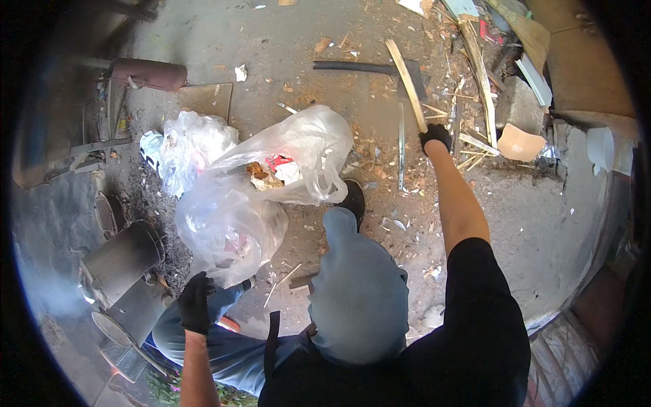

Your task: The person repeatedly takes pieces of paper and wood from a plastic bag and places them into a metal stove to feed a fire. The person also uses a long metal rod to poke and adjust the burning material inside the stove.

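Note:
My right hand [436, 138], in a black glove, is closed around the lower end of a long thin strip of wood [407, 84]. The strip points away from me over the littered floor. In a matching glove, my left hand [195, 303] is above my bent left knee, by the lower edge of a translucent plastic bag [229, 234]. Whether its fingers grip the bag's edge I cannot tell. Another clear plastic bag [315, 137] lies beyond, with crumpled paper and red packaging [279, 164] showing inside. A third stuffed bag [198, 137] sits to its left.
A smoke-stained metal cylinder [122, 262] stands at left, with smoke nearby. Wood scraps, a long plank [479, 81] and a concrete block [520, 104] lie at right. A dark tube [353, 66] and a maroon case [148, 75] are farther off. Debris covers the floor.

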{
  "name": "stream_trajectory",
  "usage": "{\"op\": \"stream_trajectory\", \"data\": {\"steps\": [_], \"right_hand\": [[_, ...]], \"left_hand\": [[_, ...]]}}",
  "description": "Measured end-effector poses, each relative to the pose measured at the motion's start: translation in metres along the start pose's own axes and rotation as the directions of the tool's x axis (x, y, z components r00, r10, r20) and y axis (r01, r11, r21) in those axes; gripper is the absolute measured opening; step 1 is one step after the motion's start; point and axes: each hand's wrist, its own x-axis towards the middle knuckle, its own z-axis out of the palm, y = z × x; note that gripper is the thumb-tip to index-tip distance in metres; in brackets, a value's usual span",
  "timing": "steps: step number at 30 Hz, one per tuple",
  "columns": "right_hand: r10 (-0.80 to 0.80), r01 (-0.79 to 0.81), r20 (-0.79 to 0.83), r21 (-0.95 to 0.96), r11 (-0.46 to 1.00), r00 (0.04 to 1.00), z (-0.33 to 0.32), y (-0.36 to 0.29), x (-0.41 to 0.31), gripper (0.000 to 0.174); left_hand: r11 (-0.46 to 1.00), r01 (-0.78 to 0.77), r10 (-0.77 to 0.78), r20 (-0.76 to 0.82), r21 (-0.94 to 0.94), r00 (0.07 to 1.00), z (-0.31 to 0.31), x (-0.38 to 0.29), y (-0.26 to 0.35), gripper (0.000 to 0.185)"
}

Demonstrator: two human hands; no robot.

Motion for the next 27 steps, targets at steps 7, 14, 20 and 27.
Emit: {"op": "stream_trajectory", "data": {"steps": [7, 14, 20, 27], "right_hand": [[-0.161, 0.263, -0.328, 0.294, 0.919, 0.931, -0.026, 0.03, -0.105, 0.041], [0.088, 0.492, -0.631, 0.677, 0.548, 0.771, -0.156, 0.101, -0.165, 0.029], [-0.36, 0.733, -0.651, 0.493, 0.469, 0.668, -0.289, 0.063, -0.276, 0.025], [-0.828, 0.825, -0.162, 0.304, 0.476, 0.537, -0.291, -0.122, -0.496, 0.034]], "left_hand": [[0.994, -0.089, 0.089, -0.007, -0.059, 0.996, 0.002, -0.007, 0.032, 0.026], [0.91, -0.393, 0.397, 0.005, -0.134, 0.918, -0.007, -0.01, 0.073, 0.026], [0.821, -0.476, 0.474, -0.089, -0.315, 0.876, -0.041, -0.045, 0.096, 0.033], [0.311, -0.115, 0.351, 0.002, -0.943, 0.937, -0.076, -0.074, 0.146, 0.038]]}}
